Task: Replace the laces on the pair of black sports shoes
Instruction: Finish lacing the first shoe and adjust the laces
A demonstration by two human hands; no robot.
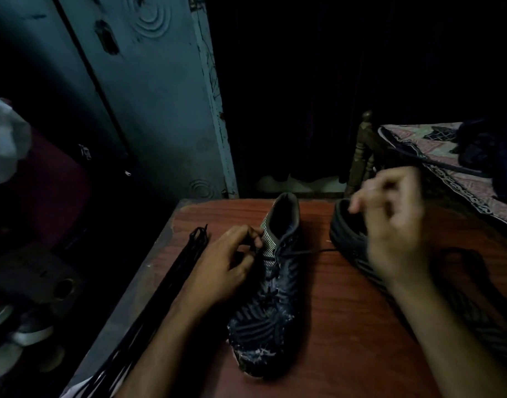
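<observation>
A black sports shoe (271, 305) with pale streaks lies in the middle of the reddish wooden table (332, 326), its toe toward me. My left hand (226, 265) pinches a black lace end at the shoe's upper left eyelets. The lace (312, 251) runs taut from the shoe to the right. My right hand (396, 225) is raised and blurred above the second black shoe (350, 237); its fingers are curled, seemingly around the other lace end. A bundle of spare black laces (189, 254) lies along the table's left edge.
A blue-grey cabinet door (148, 110) stands behind the table on the left. A bed with a patterned cover (436, 156) and a wooden post (361, 153) is at the right. Several shoes (19, 334) sit on the floor at lower left. The background is dark.
</observation>
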